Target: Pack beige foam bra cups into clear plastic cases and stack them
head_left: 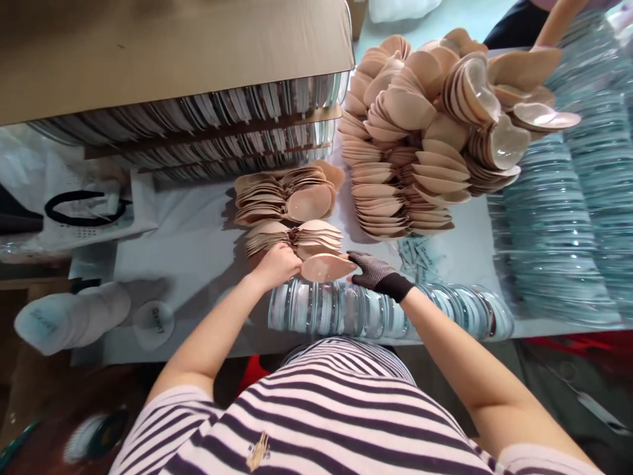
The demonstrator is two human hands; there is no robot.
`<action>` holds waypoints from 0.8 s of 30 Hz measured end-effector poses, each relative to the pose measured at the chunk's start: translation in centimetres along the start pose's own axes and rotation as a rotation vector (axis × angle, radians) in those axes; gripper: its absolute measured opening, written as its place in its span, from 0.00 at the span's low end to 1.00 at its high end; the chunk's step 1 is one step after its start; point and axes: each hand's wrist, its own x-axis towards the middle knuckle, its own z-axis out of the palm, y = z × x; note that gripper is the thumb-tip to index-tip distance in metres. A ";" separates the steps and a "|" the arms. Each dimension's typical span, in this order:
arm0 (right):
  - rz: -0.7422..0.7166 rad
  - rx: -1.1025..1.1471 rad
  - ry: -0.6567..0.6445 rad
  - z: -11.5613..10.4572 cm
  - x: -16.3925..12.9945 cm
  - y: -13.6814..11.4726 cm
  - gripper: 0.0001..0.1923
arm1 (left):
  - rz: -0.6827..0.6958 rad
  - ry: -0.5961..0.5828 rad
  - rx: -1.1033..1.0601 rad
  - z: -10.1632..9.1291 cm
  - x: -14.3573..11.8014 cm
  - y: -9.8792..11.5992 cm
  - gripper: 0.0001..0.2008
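Note:
A beige stick-on bra [328,268] is held between my two hands, one smooth, shiny cup facing up. My bare left hand [277,266] pinches it at the left end, its fingertips partly hidden. On the other side, my right hand [374,270], in a dark dotted glove, grips the cup's right tip. Just beyond them lies a stack of beige bra cups [316,232], close to my left fingers. Behind that sits another stack of bra cups [311,202]. A row of clear plastic cases [346,309] stands along the table edge below my hands.
A large heap of bra cups [410,105] fills the back right. Stacked clear cases [548,237] stand at far right, and a cardboard box [173,53] with packed cases is back left. Printed round sheets [64,320] lie left. Another person's arm [558,23] reaches in at top right.

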 end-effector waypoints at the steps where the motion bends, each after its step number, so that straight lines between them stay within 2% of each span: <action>1: -0.124 0.007 0.002 -0.4 -0.3 -1.2 0.36 | 0.052 -0.057 -0.019 -1.1 0.3 1.2 0.11; 3: -0.322 0.053 0.040 -1.1 -0.7 -4.2 0.43 | 0.118 -0.135 -0.052 -2.7 1.0 3.8 0.10; 4: -0.365 0.062 0.044 -1.5 -0.8 -5.6 0.41 | 0.129 -0.161 -0.062 -3.3 1.4 5.1 0.10; 6: -0.356 0.024 -0.005 -2.6 -1.0 -7.7 0.29 | 0.115 -0.182 -0.062 -4.0 2.1 7.5 0.10; 9: -0.264 -0.121 -0.199 -4.6 -2.0 -8.6 0.15 | 0.048 -0.209 -0.046 -4.4 2.4 10.7 0.09; 12: -0.175 -0.277 -0.363 -5.7 -3.8 -7.7 0.13 | -0.016 -0.300 -0.068 -4.1 2.5 13.6 0.06; 14: -0.127 -0.370 -0.412 -5.9 -5.3 -6.9 0.12 | -0.032 -0.374 -0.153 -3.4 2.4 14.9 0.04; 16: -0.146 -0.388 -0.439 -5.8 -6.8 -6.0 0.11 | -0.021 -0.452 -0.293 -2.3 2.4 15.7 0.05; 18: -0.226 -0.325 -0.432 -5.6 -8.4 -4.8 0.10 | -0.011 -0.536 -0.469 -1.1 2.3 16.1 0.09; 21: -0.330 -0.239 -0.338 -4.8 -10.3 -2.8 0.08 | -0.031 -0.629 -0.695 0.5 2.3 16.3 0.12; 24: -0.387 -0.151 -0.260 -3.5 -11.8 -0.6 0.08 | -0.064 -0.624 -0.775 1.9 2.3 17.2 0.10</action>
